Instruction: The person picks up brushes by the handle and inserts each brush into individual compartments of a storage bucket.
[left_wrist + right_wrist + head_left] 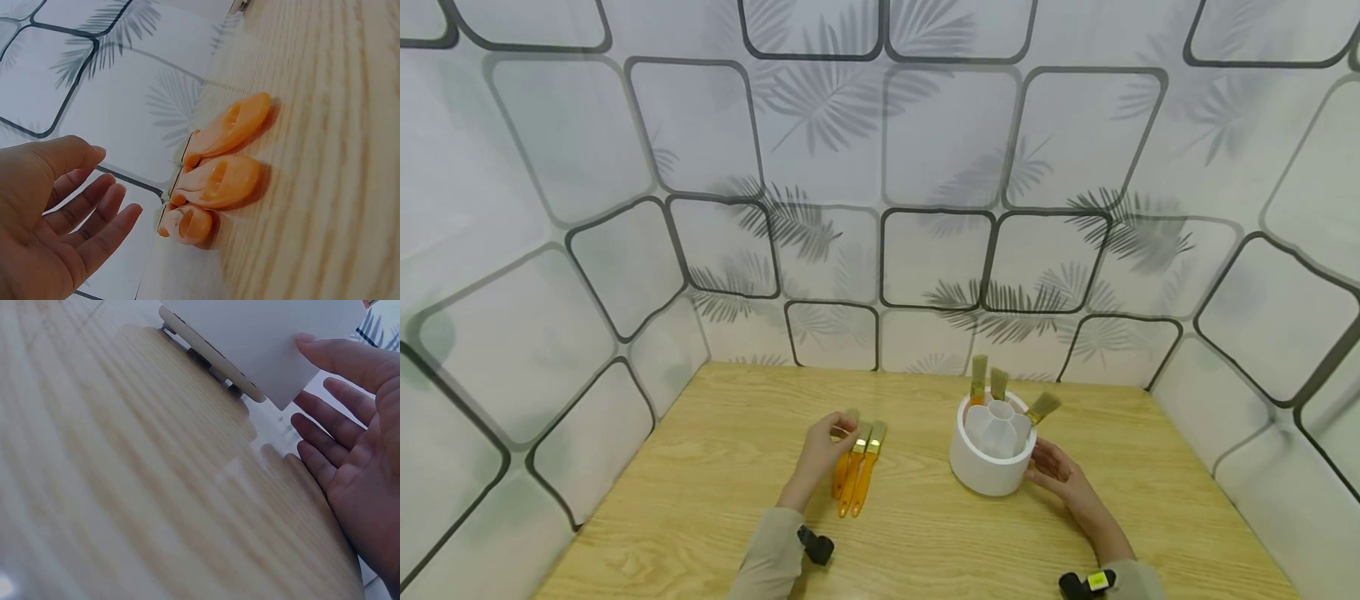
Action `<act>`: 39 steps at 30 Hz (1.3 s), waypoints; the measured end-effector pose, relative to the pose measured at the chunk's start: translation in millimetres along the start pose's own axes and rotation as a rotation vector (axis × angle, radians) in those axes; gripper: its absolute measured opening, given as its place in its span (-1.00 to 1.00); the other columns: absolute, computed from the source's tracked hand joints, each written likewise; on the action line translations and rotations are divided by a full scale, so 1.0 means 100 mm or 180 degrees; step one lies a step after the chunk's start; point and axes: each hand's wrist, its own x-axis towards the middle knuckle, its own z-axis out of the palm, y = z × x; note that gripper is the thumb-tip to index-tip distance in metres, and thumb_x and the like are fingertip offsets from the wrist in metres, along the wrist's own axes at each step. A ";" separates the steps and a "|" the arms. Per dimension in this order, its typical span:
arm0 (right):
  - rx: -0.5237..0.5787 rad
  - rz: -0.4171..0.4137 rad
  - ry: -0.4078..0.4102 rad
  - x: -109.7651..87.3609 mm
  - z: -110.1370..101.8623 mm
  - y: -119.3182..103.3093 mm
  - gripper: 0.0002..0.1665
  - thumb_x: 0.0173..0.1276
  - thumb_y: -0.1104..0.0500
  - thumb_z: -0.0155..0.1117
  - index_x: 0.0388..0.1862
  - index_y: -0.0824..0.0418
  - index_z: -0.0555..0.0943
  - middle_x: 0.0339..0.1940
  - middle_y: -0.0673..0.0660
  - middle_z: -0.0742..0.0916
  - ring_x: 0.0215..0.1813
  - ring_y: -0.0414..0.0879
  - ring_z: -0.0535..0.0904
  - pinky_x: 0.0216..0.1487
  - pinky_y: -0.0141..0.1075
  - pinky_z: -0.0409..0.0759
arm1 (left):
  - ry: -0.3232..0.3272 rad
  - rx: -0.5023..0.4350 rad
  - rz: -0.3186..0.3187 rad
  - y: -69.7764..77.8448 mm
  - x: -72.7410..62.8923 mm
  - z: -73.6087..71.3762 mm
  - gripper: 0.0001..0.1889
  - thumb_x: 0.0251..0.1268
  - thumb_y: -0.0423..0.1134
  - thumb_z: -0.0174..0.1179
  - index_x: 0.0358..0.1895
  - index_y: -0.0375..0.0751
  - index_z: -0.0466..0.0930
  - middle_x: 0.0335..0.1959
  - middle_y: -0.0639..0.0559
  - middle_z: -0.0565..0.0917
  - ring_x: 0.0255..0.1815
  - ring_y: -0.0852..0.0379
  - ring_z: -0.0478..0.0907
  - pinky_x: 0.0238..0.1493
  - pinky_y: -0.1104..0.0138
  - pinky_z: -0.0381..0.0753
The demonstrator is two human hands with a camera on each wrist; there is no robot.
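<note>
Orange-handled brushes (852,482) lie near the spread left grip (823,450); a spread right grip (1066,477) touches the smooth white cylinder (988,475).

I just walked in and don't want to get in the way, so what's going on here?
Someone is handling paintbrushes at a wooden table. Their left hand is at the bristle end of three orange-handled brushes lying side by side; it has not picked one up. Their right hand is at the side of a round white holder, its thumb against the wall. Three more brushes stand in that holder, bristles up, one leaning outward.
</note>
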 end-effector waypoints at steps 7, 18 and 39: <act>-0.0028 0.0109 0.0003 0.00 0.00 -0.03 -0.26 0.32 0.21 0.18 0.41 0.28 0.11 0.11 -0.24 0.48 0.10 -0.47 0.41 0.05 -0.55 0.43 | -0.0025 0.0047 -0.0162 -0.02 0.00 0.00 -0.94 0.12 -0.41 0.25 -0.36 -0.28 0.56 -0.36 -0.09 0.62 -0.33 0.04 0.56 -0.33 0.33 0.57; -0.0035 -0.0011 0.0031 0.00 -0.01 -0.01 -0.30 0.33 0.25 0.16 0.39 0.29 0.15 0.08 -0.23 0.52 0.10 -0.41 0.44 0.03 -0.55 0.44 | -0.0034 0.0069 -0.0130 -0.04 -0.02 -0.01 -0.92 0.09 -0.43 0.26 -0.37 -0.34 0.55 -0.40 -0.12 0.62 -0.39 0.06 0.55 -0.38 0.36 0.56; -0.0072 0.0024 0.0069 0.01 -0.01 0.02 -0.32 0.34 0.25 0.16 0.37 0.30 0.17 0.09 -0.22 0.51 0.08 -0.44 0.44 0.03 -0.57 0.43 | -0.0162 0.0174 -0.0346 -0.05 -0.07 -0.05 -0.86 0.06 -0.44 0.26 -0.31 -0.39 0.54 -0.43 -0.11 0.57 -0.44 0.10 0.51 -0.47 0.39 0.50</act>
